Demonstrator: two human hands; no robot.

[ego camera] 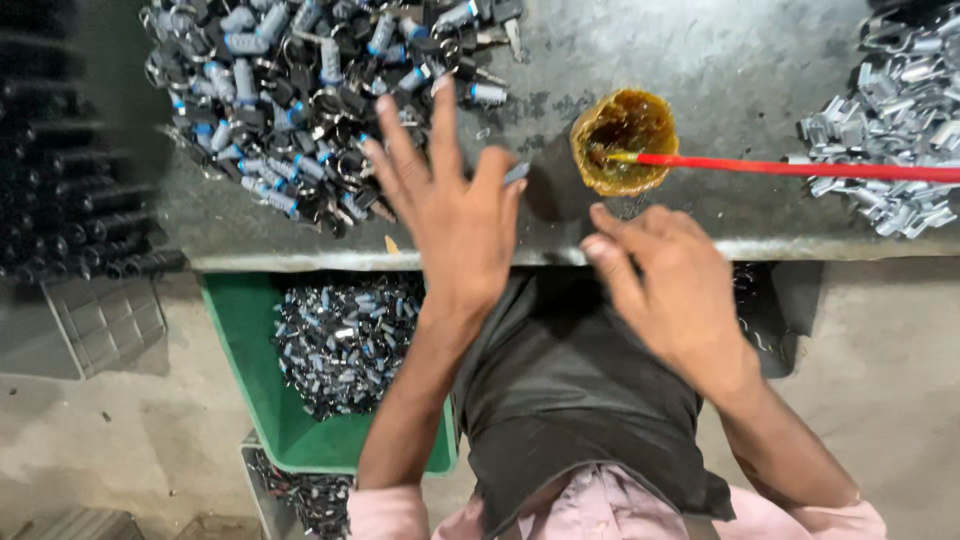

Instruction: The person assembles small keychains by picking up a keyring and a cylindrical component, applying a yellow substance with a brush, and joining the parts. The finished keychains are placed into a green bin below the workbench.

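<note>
In the head view, the left hand [455,215] is seen stretched out flat over the grey, stained metal worktop [740,60], its fingers [443,125] spread wide and its grip released, with nothing clasped. The fingertips are laid at the near edge of a large heap of small black and blue-grey lock parts with metal rings [300,90], which is spread ahead of and to the left of that hand. A single small blue-grey piece [516,173] is seen just beside the hand's outer finger, touching or nearly so; which cannot be told.

The right hand [670,285] is held at the front edge of the worktop, fingers loosely curled and pointed toward the left hand. Whether anything is pinched in its grip cannot be told, as the fingertips are blurred. Just ahead of this hand a small round amber cup of dark, greasy paste [622,140] is set on the worktop, and a thin red stick [800,168] is rested in it, running away to the right. Farther right, well apart from the hand, a pile of bright silver metal clips [895,130] is seen.

Below the left forearm, under the worktop edge, a green plastic bin [250,370] is filled with more dark small parts [345,340]. A dark cloth [570,400] is draped over the lap.
</note>
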